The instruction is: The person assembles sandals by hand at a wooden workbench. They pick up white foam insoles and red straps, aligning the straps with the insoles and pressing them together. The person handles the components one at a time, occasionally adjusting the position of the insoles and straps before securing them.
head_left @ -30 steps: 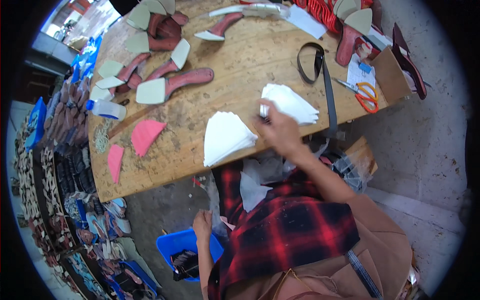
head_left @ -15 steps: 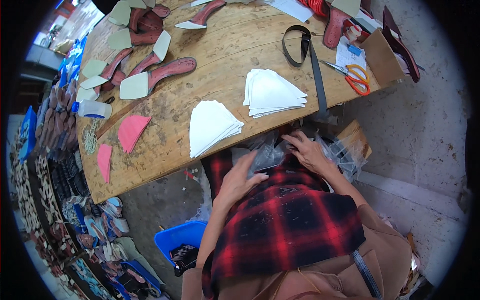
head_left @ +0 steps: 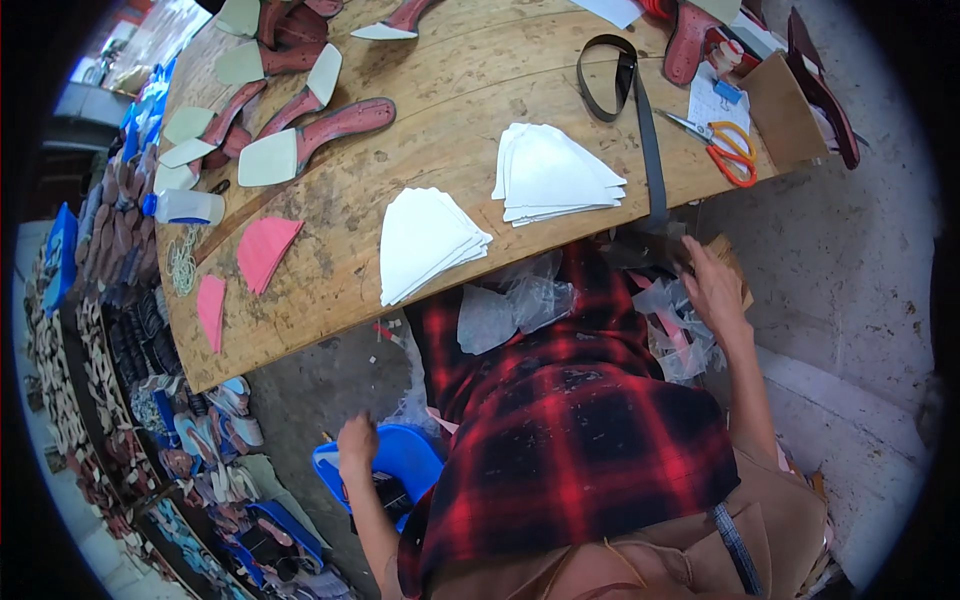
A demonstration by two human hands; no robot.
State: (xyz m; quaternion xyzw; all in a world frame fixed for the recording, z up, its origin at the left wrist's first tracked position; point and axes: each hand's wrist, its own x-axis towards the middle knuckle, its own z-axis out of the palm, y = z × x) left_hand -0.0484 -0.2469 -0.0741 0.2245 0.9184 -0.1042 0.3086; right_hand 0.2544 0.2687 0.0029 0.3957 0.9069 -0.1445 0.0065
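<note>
My left hand [head_left: 357, 441] is over the rim of a blue bin [head_left: 408, 447] on the left, its fingers curled; whatever is in it, if anything, is hidden. Dark items lie inside the bin. At the table's near right edge my right hand [head_left: 713, 285] has its fingers stretched out beside a dark, blurred object [head_left: 655, 245]. It is just below the hanging end of a black strap [head_left: 650, 160]. Crumpled clear plastic [head_left: 515, 305] rests on the red-and-black plaid cloth [head_left: 580, 440] over my lap.
On the wooden table [head_left: 340, 250] are two white stacks of fan-shaped sheets [head_left: 432, 245], pink pieces [head_left: 268, 252], a bottle [head_left: 190, 207] and several shoe insoles [head_left: 345, 130]. Orange-handled scissors [head_left: 730, 150] lie near a cardboard box [head_left: 785, 110]. Shoe-part racks [head_left: 90, 380] stand left.
Both hands have left the clear plastic on my lap. My left hand has gone down and left to the blue bin; my right hand has moved right, near the strap.
</note>
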